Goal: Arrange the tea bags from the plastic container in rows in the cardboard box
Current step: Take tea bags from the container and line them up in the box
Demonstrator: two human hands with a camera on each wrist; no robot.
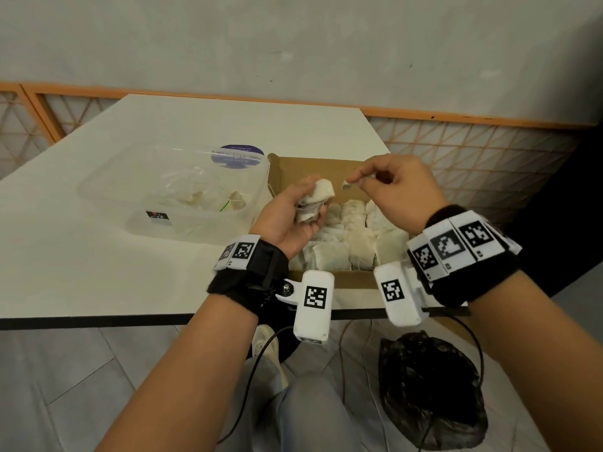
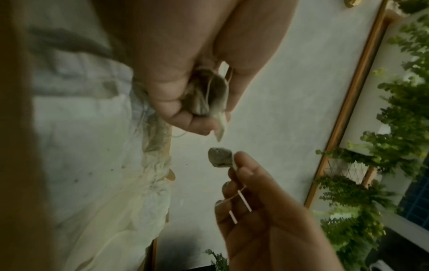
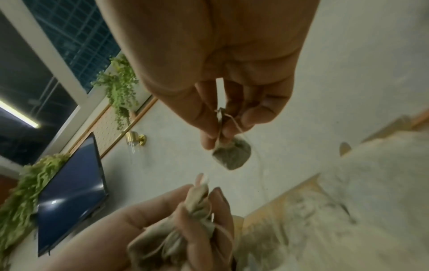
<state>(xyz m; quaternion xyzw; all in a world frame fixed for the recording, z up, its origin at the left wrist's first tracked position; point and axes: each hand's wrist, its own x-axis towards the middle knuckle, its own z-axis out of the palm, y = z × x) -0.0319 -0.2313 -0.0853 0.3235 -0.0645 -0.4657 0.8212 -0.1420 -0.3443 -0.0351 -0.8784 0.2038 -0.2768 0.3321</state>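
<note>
the left hand (image 1: pixel 295 207) grips a bunch of tea bags (image 1: pixel 315 199). the right hand (image 1: pixel 390 187) pinches one small tag (image 1: pixel 346 185). pull gently so strings don't tangle, then lay it flat in the box (image 1: pixel 326 166).

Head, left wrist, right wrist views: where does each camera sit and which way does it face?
Head: looks down at the brown cardboard box, both forearms showing.
Left wrist: looks along the left hand gripping a bunch of white tea bags.
Right wrist: looks along the right hand pinching a single grey tea bag.
Shared: both wrist views show both hands.
</note>
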